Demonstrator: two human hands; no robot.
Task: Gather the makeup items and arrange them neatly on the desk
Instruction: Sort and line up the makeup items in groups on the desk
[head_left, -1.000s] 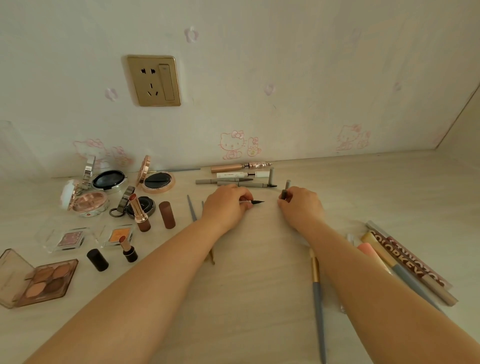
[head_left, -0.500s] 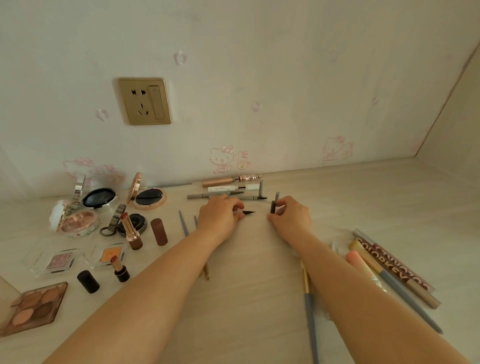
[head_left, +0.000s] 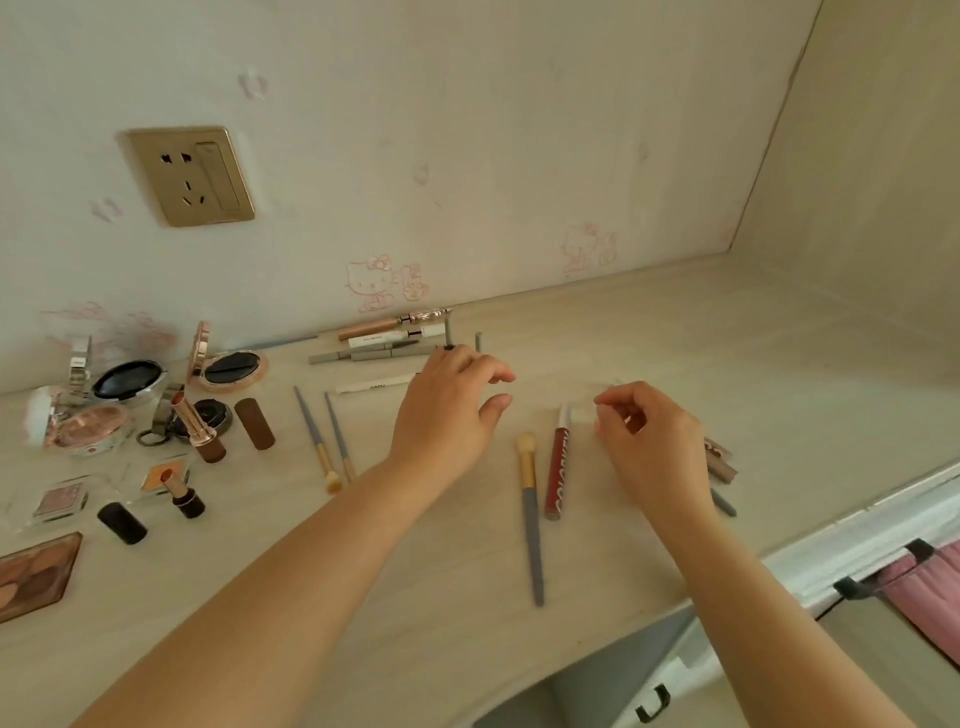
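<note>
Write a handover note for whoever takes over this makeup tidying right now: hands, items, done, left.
Left hand: open, above the desk near the pens.
Right hand: fingers curled; unclear if it holds anything.
Done: pens lie in a row by the wall.
Left: brush and gloss between the hands, two small brushes, open compacts, uncapped lipsticks, palette.

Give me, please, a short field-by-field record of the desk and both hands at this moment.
surface: pale wooden desk
left hand: fingers spread, holding nothing, over the pens by the wall
right hand: loosely curled; a grip cannot be confirmed
between hands: large brush, red lip gloss tube
far left: open compacts, uncapped lipsticks
</note>
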